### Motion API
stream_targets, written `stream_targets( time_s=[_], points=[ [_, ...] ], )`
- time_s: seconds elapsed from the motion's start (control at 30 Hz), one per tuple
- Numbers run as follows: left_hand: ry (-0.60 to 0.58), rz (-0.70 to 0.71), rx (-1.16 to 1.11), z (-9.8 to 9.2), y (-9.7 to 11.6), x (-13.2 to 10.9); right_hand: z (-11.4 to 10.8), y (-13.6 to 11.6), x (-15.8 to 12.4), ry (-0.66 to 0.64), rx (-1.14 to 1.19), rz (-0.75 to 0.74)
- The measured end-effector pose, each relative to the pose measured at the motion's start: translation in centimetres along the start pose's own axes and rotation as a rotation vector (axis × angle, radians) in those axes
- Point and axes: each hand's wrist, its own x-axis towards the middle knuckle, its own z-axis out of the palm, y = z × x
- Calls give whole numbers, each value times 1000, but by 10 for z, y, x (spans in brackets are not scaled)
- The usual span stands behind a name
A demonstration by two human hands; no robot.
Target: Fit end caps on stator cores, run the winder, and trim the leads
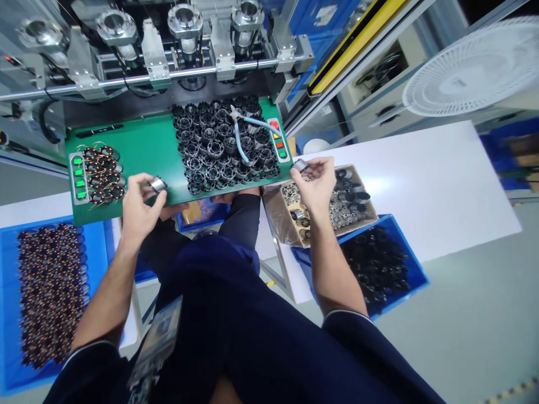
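My left hand (141, 209) is closed on a metal ring part (158, 184) at the front edge of the green work surface (147, 148). Another metal ring part (300, 165) is pinched in my right hand (315, 182), just past the right end of that surface and over a cardboard box (357, 219) of parts. Between the hands, black-and-silver ring cores (215, 147) stand packed together, with blue-handled pliers (241, 134) lying on them. Copper-wound cores (101, 174) sit at the left end.
Machine fixtures (185, 25) line the back. A blue bin (95, 247) of wound cores is at lower left, and a blue bin (415, 269) of black parts at right. Button panels (79, 178) flank the green surface. A white fan (467, 73) stands beyond a white table (438, 185).
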Motion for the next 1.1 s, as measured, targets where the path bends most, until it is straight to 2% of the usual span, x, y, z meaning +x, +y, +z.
stream_targets(
  time_s=[0.1,0.23,0.33,0.43,0.6,0.7,0.77,0.83,0.87,0.93,1.0,1.1],
  points=[
    [12,98,96,-8,5,4,-13,-14,-1,-21,5,-48],
    [67,51,62,-10,2,2,-23,-20,-5,-18,3,-46],
    [55,38,96,-2,-5,0,-19,-13,-9,-12,-13,-16],
    [28,88,194,5,-10,-2,-10,-5,-14,-38,-68,-1],
    [94,146,318,10,-5,-18,-4,-2,-22,9,-141,16],
    [39,138,308,10,0,-23,-9,-10,-18,-4,-134,0],
    [-6,148,312,3,7,-13,-17,-25,-1,-21,-118,-35],
    [3,196,307,-11,22,16,-27,-51,31,-7,-90,-103],
    [25,234,298,-18,33,39,-30,-68,53,4,-69,-158],
    [51,327,279,-31,60,99,-29,-108,108,-1,-19,-297],
    [49,411,267,-35,94,171,-13,-152,171,-63,7,-469],
    [-1,459,342,-21,145,277,35,-207,264,-192,-118,-479]
  ],
)
